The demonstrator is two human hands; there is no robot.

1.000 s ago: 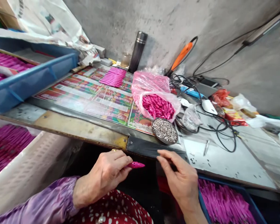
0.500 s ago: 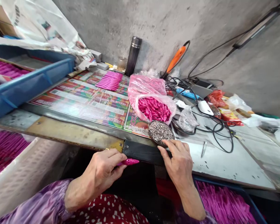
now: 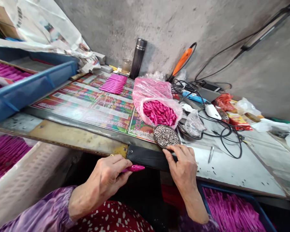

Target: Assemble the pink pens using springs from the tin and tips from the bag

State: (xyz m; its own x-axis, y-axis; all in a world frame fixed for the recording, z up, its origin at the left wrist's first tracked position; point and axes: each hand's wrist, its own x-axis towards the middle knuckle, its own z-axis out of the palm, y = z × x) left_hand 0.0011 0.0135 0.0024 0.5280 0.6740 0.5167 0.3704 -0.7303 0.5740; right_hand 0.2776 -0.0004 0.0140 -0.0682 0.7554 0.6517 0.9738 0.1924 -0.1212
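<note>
Clock: every direction is read from the dish [image 3: 154, 134], with 12 at the wall [image 3: 106, 29].
Dish: round, heaped with small metal bits [image 3: 168, 133], standing near the table's front edge.
Left hand [image 3: 108, 170]: at 8 o'clock, thumb and fingers pinching a pink piece [image 3: 136, 168] off the table edge — its pointed tip sticks out toward the right hand.
Right hand [image 3: 183, 166]: at 5 o'clock, thumb and forefinger bent close together by the dish's near rim; I cannot tell whether anything sits between them.
Plastic bag [image 3: 148, 87]: toward 12, just beside the dish, mouth open on many glossy pink pieces [image 3: 159, 112].
Pink row [image 3: 114, 83]: at 10 o'clock, slim pieces side by side on a printed sheet [image 3: 87, 106].
Flask [image 3: 138, 59]: at 11, dark, leaning slightly.
Orange handle [image 3: 182, 62]: just past 12, tilted against the wall.
Blue tray [image 3: 42, 80]: between 9 and 10, holding pink pieces.
Blue crate [image 3: 264, 216]: at 4 o'clock — below the tabletop, filled with slender pink-purple pieces [image 3: 234, 206].
</note>
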